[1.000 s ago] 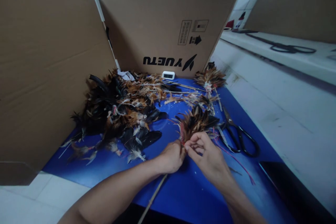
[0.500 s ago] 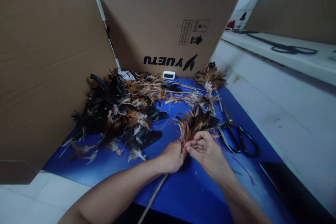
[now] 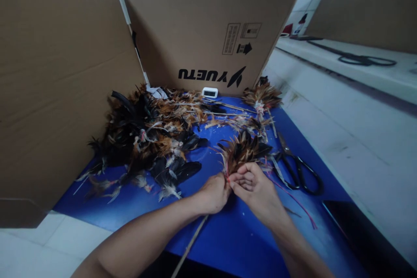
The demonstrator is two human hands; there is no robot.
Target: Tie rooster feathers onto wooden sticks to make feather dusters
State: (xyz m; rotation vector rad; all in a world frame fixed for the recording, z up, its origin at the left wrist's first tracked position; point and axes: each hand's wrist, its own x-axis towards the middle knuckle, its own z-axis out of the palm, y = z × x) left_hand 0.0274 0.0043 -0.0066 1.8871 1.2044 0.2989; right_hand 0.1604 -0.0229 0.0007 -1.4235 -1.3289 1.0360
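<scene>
My left hand (image 3: 214, 194) is closed around the base of a feather bundle (image 3: 243, 150) of brown and black plumes. A thin stick (image 3: 190, 245) runs out below that hand toward me. My right hand (image 3: 252, 184) pinches pink string (image 3: 227, 177) at the neck of the bundle, thumb and forefinger together, the other fingers curled. Both hands nearly touch. Farther right, loose strands of pink string (image 3: 298, 204) trail over the blue tabletop (image 3: 234, 239). How the string passes round the stick is hidden by my fingers.
Black-handled scissors (image 3: 296, 165) lie right of my hands, near a dark flat object (image 3: 361, 230). A large feather pile (image 3: 140, 139) covers the left side. Behind stand a small white digital display (image 3: 209, 92), another feather bundle (image 3: 262, 95) and cardboard panels (image 3: 202, 21).
My right thumb and forefinger have shifted slightly left, closer to my left hand, with the string at the neck of the bundle. Everything else looks the same.
</scene>
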